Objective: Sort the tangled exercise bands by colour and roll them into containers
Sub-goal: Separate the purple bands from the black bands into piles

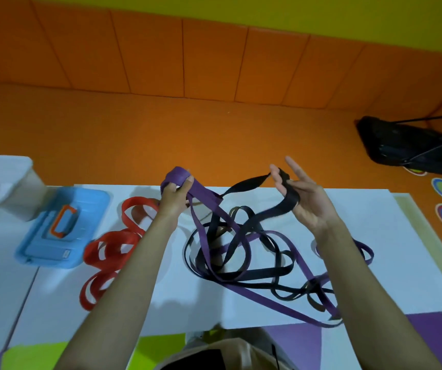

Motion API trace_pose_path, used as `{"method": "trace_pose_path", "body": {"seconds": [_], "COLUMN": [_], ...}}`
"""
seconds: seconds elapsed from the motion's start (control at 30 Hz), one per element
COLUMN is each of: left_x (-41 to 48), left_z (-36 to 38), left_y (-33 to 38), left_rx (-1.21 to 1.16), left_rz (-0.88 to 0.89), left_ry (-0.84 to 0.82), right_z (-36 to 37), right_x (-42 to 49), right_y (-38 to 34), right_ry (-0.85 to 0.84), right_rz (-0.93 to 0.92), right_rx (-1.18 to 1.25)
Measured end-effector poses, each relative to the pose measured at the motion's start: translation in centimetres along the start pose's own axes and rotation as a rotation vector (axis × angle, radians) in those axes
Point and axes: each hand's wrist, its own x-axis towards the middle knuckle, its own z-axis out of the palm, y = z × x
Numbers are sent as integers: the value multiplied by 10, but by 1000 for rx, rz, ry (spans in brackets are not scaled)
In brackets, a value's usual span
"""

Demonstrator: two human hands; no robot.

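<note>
Beside your left arm (134, 263) lie a blue plastic box (94, 204) and red elastic band (107, 244); left hand (174, 198) grips purple elastic band (177, 176), right hand (307, 201) holds black elastic band (249, 184).

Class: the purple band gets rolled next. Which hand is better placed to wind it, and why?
Probably the left hand: its fingers grip a loop of the purple band; the right hand holds the black band.
</note>
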Motion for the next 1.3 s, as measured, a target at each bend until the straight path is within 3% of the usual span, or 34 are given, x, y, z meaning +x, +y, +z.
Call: {"method": "trace_pose_path", "body": {"seconds": [0.2, 0.33, 0.43, 0.57, 0.7, 0.87, 1.07, 1.17, 1.3], "left_x": [5, 3, 6, 3, 3, 2, -10, -14, -9], "left_z": [-16, -21, -29, -35, -50, -64, -50, -32, -23], "left_y": [-4, -1, -2, 4, 4, -5, -10, -7, -14], "left_rx": [68, 157, 207, 223, 75, -125, -60, 27, 80], "left_rz": [46, 111, 122, 107, -78, -221, -289, -263, -241], "left_ry": [89, 134, 159, 177, 217, 66, -24, -4, -105], "right_z": [-4, -5, -9, -17, -28, -41, -40, -38, -40], "right_x": [-5, -8, -5, -1, 3, 7, 6, 6, 6], "right_y": [-12, -14, -8, 1, 13, 30, 45, 48, 46], "right_ry": [1, 96, 179, 237, 240, 256, 265, 253, 244], "right_rz": [-23, 78, 30, -69, -129, -119, -86, -90, -112], "right_rx": [-310, -741, -865, -824, -771, -695, -618, -582, -572]}}
